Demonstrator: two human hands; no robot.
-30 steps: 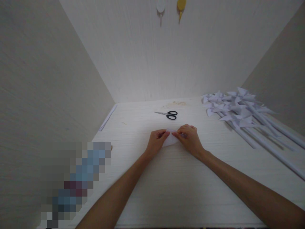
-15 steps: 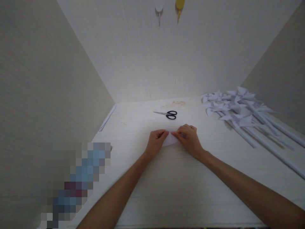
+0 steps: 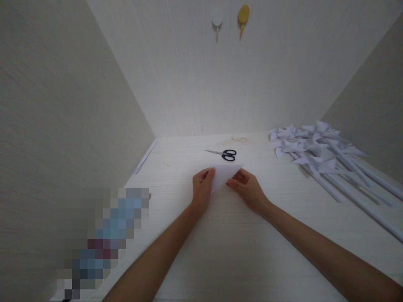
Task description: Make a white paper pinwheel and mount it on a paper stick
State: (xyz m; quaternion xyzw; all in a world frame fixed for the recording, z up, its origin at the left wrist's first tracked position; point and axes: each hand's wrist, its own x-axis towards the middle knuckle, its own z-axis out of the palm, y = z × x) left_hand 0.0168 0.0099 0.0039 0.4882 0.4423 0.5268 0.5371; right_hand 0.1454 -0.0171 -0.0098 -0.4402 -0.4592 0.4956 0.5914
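A small piece of folded white paper [image 3: 222,176], roughly a triangle with its straight edge at the far side, is between my hands. My left hand [image 3: 202,184] pinches its left end, the thumb lying on top. At the paper's slanting right edge, my right hand [image 3: 247,186] has its fingers curled, with the thumb low and the other fingertips partly hidden behind the paper. Just beyond the paper lies a pair of scissors [image 3: 228,155] with black handles, its blades pointing left.
Several white paper pinwheels [image 3: 324,161] on rolled paper sticks are heaped at the right. A narrow folded paper strip [image 3: 145,157] lies along the left wall. A yellow hook [image 3: 243,14] and a white hook [image 3: 217,19] are on the back wall. A blurred-out patch covers the lower left.
The paper has been turned and raised, so more of its face shows. My right hand has shifted down along its edge, while my left hand keeps its pinch. The view has tilted slightly.
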